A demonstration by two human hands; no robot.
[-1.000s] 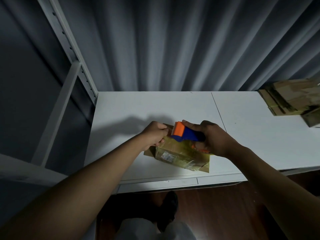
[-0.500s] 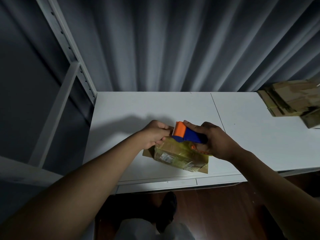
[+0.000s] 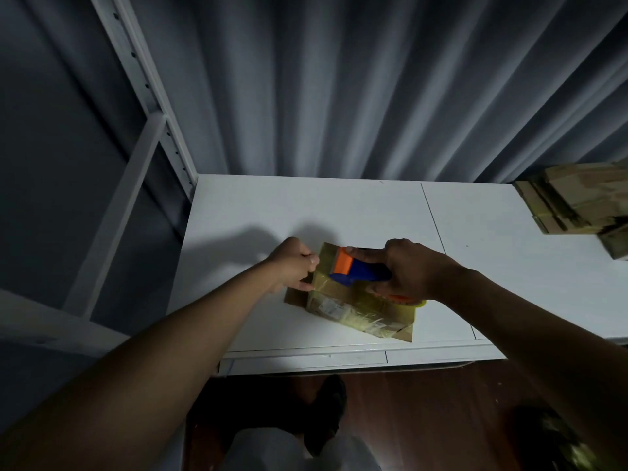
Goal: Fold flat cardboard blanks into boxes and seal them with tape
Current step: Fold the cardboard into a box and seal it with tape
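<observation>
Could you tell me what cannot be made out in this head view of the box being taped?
- Tape roll on the dispenser: mostly hidden by the right hand.
- Label print on the box: too small and dim.
- Cardboard stack: cut off by the right edge.
- Left hand fingertips: curled out of sight at the box's end.

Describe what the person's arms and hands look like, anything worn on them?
Both forearms are bare to the frame's edge: no sleeves, gloves, watch, bracelets or rings show on the left hand or right hand. The dim light could hide small details. Fingernails on the left hand look short and plain.
</observation>
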